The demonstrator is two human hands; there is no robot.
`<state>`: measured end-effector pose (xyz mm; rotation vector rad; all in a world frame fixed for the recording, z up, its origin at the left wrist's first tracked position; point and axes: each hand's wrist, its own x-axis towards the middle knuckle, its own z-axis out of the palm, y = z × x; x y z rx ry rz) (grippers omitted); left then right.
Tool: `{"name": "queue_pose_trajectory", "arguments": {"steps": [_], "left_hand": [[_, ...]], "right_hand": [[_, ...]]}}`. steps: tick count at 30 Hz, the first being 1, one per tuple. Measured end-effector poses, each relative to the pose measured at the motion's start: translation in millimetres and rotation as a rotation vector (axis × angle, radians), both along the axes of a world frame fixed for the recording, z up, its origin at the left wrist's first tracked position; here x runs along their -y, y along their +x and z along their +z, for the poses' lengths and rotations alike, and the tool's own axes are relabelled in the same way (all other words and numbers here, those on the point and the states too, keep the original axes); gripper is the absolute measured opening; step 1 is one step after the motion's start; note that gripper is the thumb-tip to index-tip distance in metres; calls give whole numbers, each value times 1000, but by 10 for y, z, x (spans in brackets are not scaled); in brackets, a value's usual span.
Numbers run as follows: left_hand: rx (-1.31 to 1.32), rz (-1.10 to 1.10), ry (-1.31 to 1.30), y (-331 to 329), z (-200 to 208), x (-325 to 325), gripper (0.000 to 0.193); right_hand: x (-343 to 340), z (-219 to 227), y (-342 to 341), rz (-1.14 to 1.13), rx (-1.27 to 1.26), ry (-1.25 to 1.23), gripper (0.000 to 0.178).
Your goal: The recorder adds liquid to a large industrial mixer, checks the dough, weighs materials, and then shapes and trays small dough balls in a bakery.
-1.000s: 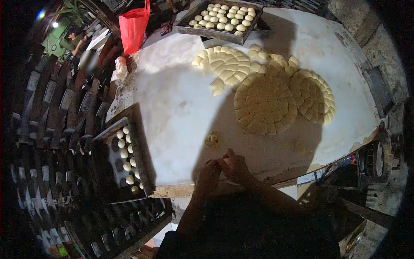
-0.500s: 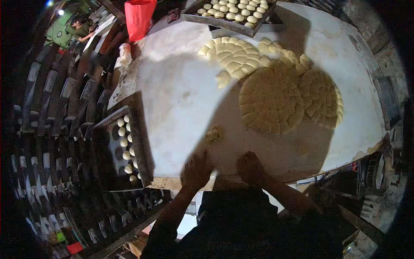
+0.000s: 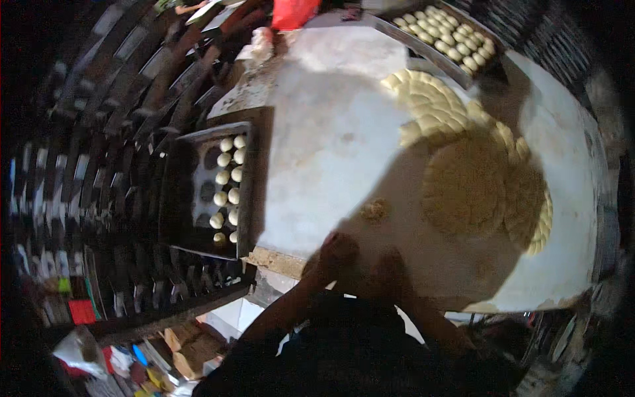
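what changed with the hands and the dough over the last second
The left hand and right hand, joined a second ago, parted and now rest spread at the table edge, apparently empty. The small dough scrap, dough discs and the tray of dough balls stayed put.

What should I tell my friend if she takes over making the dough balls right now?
Left hand and right hand are at the near edge of the white table; shadow hides what they hold. A small dough scrap lies just ahead of them. Scored dough rounds sit to the right. The left tray holds about ten dough balls, with room left. The far tray looks full. Much scored dough is left.
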<state>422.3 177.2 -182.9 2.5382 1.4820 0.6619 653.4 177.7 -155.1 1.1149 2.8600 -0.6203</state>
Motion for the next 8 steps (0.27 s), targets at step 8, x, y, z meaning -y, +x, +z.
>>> {"name": "queue_pose_trajectory", "arguments": {"steps": [8], "left_hand": [[323, 172, -150, -729, 737, -435, 38]], "right_hand": [[-778, -559, 123, -614, -27, 557, 42]]}}
